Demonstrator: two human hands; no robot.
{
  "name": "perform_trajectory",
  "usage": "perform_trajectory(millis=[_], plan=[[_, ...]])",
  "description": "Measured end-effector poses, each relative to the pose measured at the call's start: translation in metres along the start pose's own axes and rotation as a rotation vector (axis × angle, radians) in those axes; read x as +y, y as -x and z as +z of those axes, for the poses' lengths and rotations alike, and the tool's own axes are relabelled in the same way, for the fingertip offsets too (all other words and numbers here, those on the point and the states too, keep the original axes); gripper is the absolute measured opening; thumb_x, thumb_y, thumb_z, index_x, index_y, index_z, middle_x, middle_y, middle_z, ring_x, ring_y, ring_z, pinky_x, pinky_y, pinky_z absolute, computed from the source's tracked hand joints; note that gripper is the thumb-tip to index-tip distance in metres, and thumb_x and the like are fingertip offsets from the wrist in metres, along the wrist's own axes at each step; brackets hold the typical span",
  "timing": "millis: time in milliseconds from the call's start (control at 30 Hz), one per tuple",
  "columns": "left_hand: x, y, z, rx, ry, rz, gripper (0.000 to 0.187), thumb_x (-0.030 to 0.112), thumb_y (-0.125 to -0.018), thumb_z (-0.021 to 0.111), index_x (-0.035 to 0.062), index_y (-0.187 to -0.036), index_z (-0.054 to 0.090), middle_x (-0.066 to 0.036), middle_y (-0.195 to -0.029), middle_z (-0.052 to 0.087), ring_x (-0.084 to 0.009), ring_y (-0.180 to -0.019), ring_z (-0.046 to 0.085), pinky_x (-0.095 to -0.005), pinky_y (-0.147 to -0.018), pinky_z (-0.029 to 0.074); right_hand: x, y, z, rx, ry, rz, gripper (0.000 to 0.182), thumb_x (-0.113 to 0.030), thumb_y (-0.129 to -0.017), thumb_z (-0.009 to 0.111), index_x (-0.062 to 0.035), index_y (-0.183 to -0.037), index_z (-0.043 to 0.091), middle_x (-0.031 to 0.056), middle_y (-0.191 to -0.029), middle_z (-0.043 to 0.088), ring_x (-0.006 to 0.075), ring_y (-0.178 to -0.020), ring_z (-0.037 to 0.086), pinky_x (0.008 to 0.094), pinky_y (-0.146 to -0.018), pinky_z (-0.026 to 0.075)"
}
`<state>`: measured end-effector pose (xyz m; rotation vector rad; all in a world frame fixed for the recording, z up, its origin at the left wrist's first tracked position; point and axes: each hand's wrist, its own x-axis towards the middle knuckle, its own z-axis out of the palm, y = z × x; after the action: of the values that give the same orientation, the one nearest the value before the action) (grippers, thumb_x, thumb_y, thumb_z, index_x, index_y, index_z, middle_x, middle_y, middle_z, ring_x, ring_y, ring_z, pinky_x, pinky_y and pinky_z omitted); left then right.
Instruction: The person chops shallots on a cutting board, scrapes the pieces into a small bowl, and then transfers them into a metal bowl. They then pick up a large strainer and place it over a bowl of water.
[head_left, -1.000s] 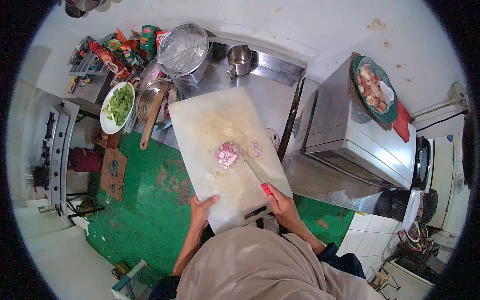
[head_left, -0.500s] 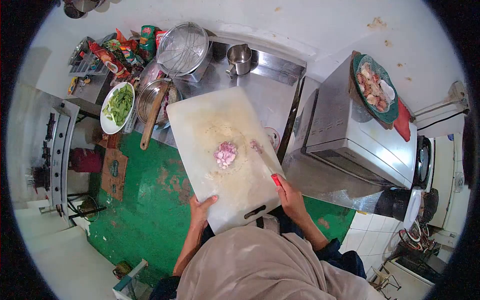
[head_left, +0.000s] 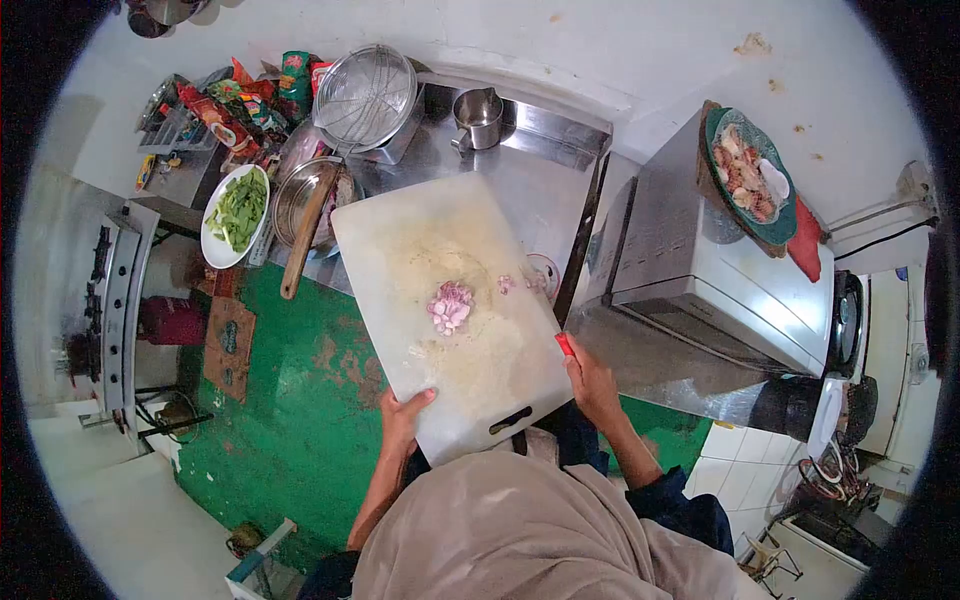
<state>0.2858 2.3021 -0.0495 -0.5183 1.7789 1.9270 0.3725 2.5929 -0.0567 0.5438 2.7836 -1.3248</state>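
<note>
A white cutting board (head_left: 450,385) is tilted over the counter's front edge. My left hand (head_left: 405,415) is closed on its near left edge, thumb on top. On the board lies a pile of chopped pinkish-purple pieces, like shallot (head_left: 450,307). A few smaller bits (head_left: 506,284) are to its right, towards the board's right edge. My right hand (head_left: 592,380) is wrapped round the red handle of a knife (head_left: 566,345) at the board's right edge. Its blade is hard to make out against the board and counter.
A steel counter (head_left: 560,185) lies beyond the board, with a metal pot (head_left: 478,118) and a strainer (head_left: 366,98). Cut greens fill a white bowl (head_left: 212,247) at left, beside a wooden-handled pan (head_left: 300,240). To the right stands a silver oven-like appliance (head_left: 700,290) with a dish on top.
My right hand and the knife have moved right, from over the board to its right edge. Some small bits have shifted near that edge. My left hand stays put.
</note>
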Motion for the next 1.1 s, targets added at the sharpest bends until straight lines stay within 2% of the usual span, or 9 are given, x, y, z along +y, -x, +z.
perform_trajectory(millis=[267,367,467,567,667,767,867,967,1100], plan=[[-0.005,-0.003,-0.003,-0.011,0.013,0.013,0.051,0.010,-0.065,0.073,-0.0026,-0.111,0.053,-0.014,-0.095,0.063,-0.0246,-0.078,0.063,-0.0384,-0.071,0.052,0.014,-0.010,-0.002,0.008,0.071,0.026,0.040,-0.017,-0.092,0.045,-0.0038,-0.131,0.043,0.0270,-0.107,0.059,0.0420,-0.097,0.058,0.0466,-0.082,0.046],[-0.004,-0.002,-0.004,-0.019,0.032,0.000,0.048,0.008,-0.068,0.075,-0.0048,-0.110,0.054,-0.013,-0.097,0.063,-0.0220,-0.083,0.062,-0.0353,-0.075,0.050,0.013,-0.012,0.000,0.100,0.029,-0.044,0.040,-0.016,-0.092,0.046,-0.0032,-0.130,0.044,0.0274,-0.105,0.059,0.0420,-0.096,0.058,0.0459,-0.081,0.046],[-0.005,-0.002,-0.003,-0.016,0.035,0.026,0.048,0.008,-0.068,0.075,-0.0047,-0.109,0.055,-0.013,-0.096,0.064,-0.0221,-0.082,0.062,-0.0356,-0.075,0.050,-0.014,-0.006,-0.008,-0.035,-0.043,0.086,0.040,-0.023,-0.094,0.043,-0.0024,-0.128,0.046,0.0245,-0.113,0.058,0.0392,-0.102,0.058,0.0423,-0.086,0.046],[0.001,0.001,0.001,-0.002,0.030,0.029,0.047,0.008,-0.068,0.075,-0.0046,-0.109,0.055,-0.013,-0.096,0.064,-0.0221,-0.082,0.062,-0.0358,-0.075,0.050,-0.032,0.002,-0.001,-0.053,-0.102,-0.046,0.040,-0.021,-0.093,0.045,-0.0003,-0.128,0.046,0.0256,-0.111,0.058,0.0391,-0.102,0.057,0.0416,-0.086,0.046],[0.003,0.002,0.002,-0.020,0.045,-0.002,0.047,0.007,-0.068,0.075,-0.0044,-0.109,0.055,-0.013,-0.097,0.064,-0.0221,-0.083,0.062,-0.0359,-0.075,0.050,-0.039,0.004,0.014,-0.040,-0.087,-0.111,0.039,-0.015,-0.091,0.047,-0.0024,-0.129,0.045,0.0261,-0.102,0.059,0.0417,-0.092,0.058,0.0445,-0.079,0.047],[-0.001,0.001,0.001,-0.025,0.053,0.013,0.046,0.006,-0.068,0.075,-0.0042,-0.108,0.056,-0.013,-0.096,0.064,-0.0217,-0.082,0.062,-0.0356,-0.075,0.050,-0.042,0.001,0.017,0.001,-0.090,-0.091,0.040,-0.015,-0.091,0.047,-0.0024,-0.129,0.045,0.0259,-0.100,0.059,0.0414,-0.090,0.059,0.0445,-0.078,0.047],[0.002,0.004,0.003,-0.024,0.047,0.003,0.044,0.006,-0.068,0.074,-0.0039,-0.107,0.056,-0.012,-0.095,0.064,-0.0211,-0.081,0.062,-0.0351,-0.075,0.050,-0.039,-0.003,0.010,-0.052,-0.037,0.076,0.037,-0.017,-0.093,0.046,-0.0002,-0.126,0.048,0.0276,-0.111,0.057,0.0398,-0.102,0.058,0.0420,-0.086,0.046],[-0.006,0.000,-0.002,-0.023,0.032,-0.009,0.044,0.006,-0.068,0.074,-0.0036,-0.107,0.056,-0.011,-0.095,0.064,-0.0207,-0.082,0.062,-0.0347,-0.075,0.050,-0.026,-0.005,0.011,0.084,-0.049,-0.038,0.037,-0.017,-0.093,0.045,-0.0007,-0.126,0.048,0.0270,-0.107,0.059,0.0400,-0.097,0.059,0.0425,-0.083,0.046],[-0.001,0.002,0.001,-0.016,0.023,0.004,0.043,0.005,-0.069,0.073,-0.0036,-0.107,0.056,-0.011,-0.095,0.064,-0.0207,-0.083,0.062,-0.0343,-0.076,0.050,-0.008,-0.007,0.009,0.041,0.003,0.047,0.038,-0.018,-0.093,0.044,-0.0012,-0.127,0.047,0.0266,-0.105,0.060,0.0411,-0.093,0.059,0.0449,-0.081,0.046]])
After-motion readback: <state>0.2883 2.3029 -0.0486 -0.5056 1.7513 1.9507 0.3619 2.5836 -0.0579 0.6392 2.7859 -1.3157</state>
